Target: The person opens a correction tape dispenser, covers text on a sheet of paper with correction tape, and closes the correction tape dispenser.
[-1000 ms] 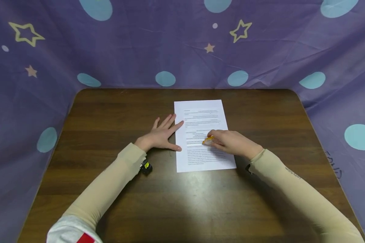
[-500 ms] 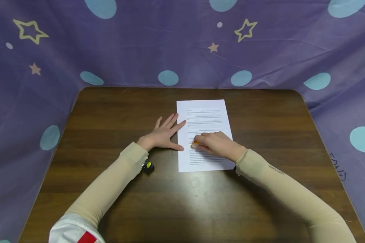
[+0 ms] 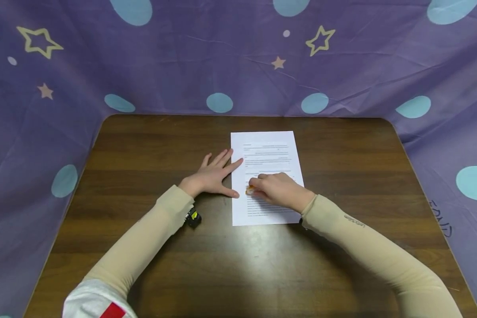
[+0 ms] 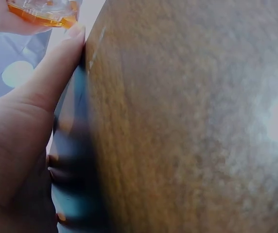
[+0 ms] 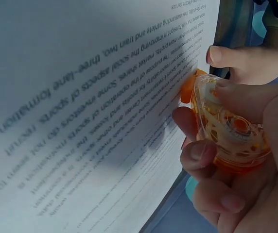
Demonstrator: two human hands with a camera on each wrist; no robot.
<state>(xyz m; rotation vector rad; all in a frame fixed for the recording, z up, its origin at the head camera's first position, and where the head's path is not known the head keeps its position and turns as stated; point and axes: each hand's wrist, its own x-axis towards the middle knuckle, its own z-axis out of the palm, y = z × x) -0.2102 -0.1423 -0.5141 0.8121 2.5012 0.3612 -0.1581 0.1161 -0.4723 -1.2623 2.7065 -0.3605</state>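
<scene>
A printed sheet of paper (image 3: 238,212) lies on the wooden table, covered in lines of text. My left hand (image 3: 212,177) is spread flat at its left edge, with thumb and forefinger tips on the paper and the other fingers reaching to its edge. Between thumb and curled fingers, my right hand (image 3: 282,191) grips a clear and orange correction tape (image 5: 234,127). The correction tape's orange tip is at the printed lines near the sheet's left margin, close to my left thumb (image 4: 56,68). From the head view most of its body is hidden behind my fingers.
The brown wooden table (image 3: 143,145) has rounded far corners. A purple curtain (image 3: 175,57) with stars and blue spots hangs around its back and sides. A small black device (image 3: 193,218) sits at my left wrist.
My right hand has slid left across the sheet with the correction tape, mostly in the first half second, then slightly further. My left hand stays at the paper's left edge.
</scene>
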